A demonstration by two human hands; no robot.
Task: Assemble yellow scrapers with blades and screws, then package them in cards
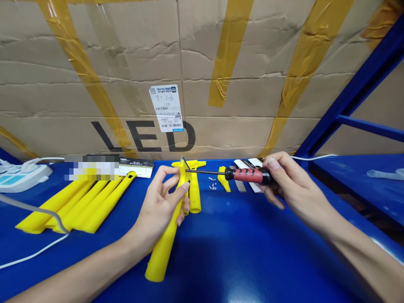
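1. The left hand (167, 198) is gripping a yellow handle (164, 248), its fingers curling round the upper part; the handle is slanting towards 7 o'clock.
2. The right hand (292, 185) is holding a driver (246, 174), its fingers closing round the grip; the shaft is pointing to 9 o'clock, seemingly touching the handle's head.
3. Work on this head is apparently under way (the tip is showing too small to confirm a screw).
4. From the head, loose screws (212, 184) are lying at 4 o'clock, so fastening is probably remaining.
5. Other handles (101, 206) are lying towards 8 o'clock; whether they are awaiting work, I cannot tell.
6. The box (198, 54) is showing "LED" in black, spanning 10 to 12 o'clock.
7. At 11, a white label (167, 108) is carrying barcodes and print too small to read; no brand is reading clearly.
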